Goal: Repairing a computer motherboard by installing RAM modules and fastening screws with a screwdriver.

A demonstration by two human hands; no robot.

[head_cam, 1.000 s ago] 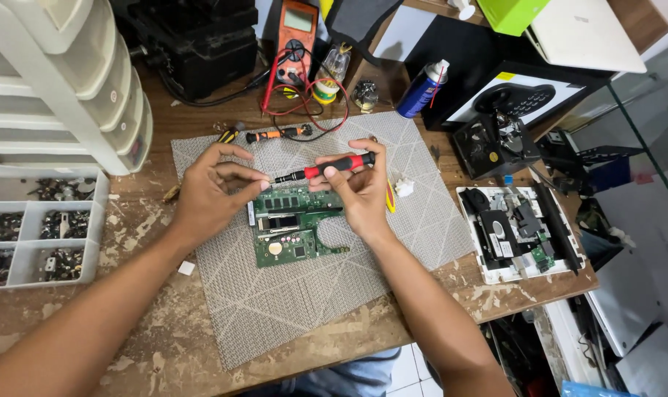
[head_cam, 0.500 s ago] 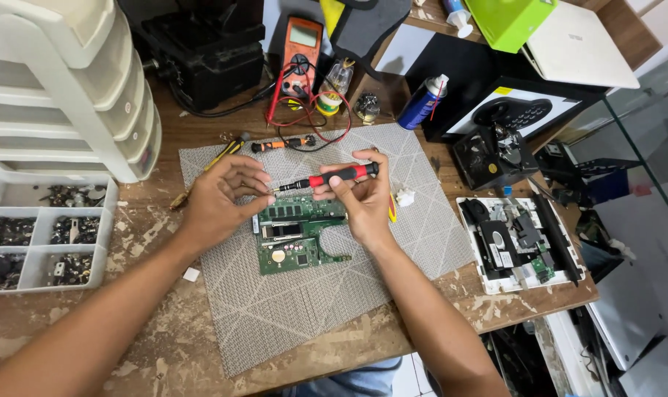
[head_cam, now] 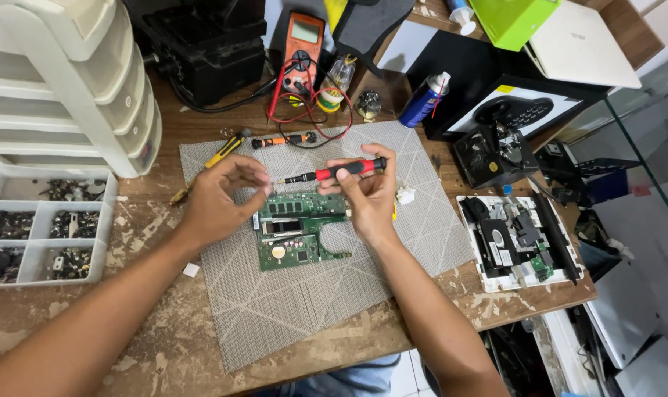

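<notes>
A green circuit board (head_cam: pixel 299 231) lies on a grey woven mat (head_cam: pixel 304 294) in the middle of the wooden bench. My right hand (head_cam: pixel 367 198) holds a red-and-black screwdriver (head_cam: pixel 341 170) level above the board's far edge, its tip pointing left. My left hand (head_cam: pixel 220 198) hovers at the board's left side, fingers curled and pinched close to the screwdriver's tip. I cannot tell whether something tiny sits between those fingertips.
A white compartment tray of small dark parts (head_cam: pixel 44 228) and white drawers (head_cam: pixel 77 81) stand at left. An orange multimeter (head_cam: pixel 302 44) with red leads, two more screwdrivers (head_cam: pixel 282 140), a blue spray can (head_cam: pixel 424 99) and an opened white device (head_cam: pixel 518 239) surround the mat.
Both hands stay above the board; the screwdriver remains level, and my left fingers stay pinched at its tip. The view has shifted slightly.
</notes>
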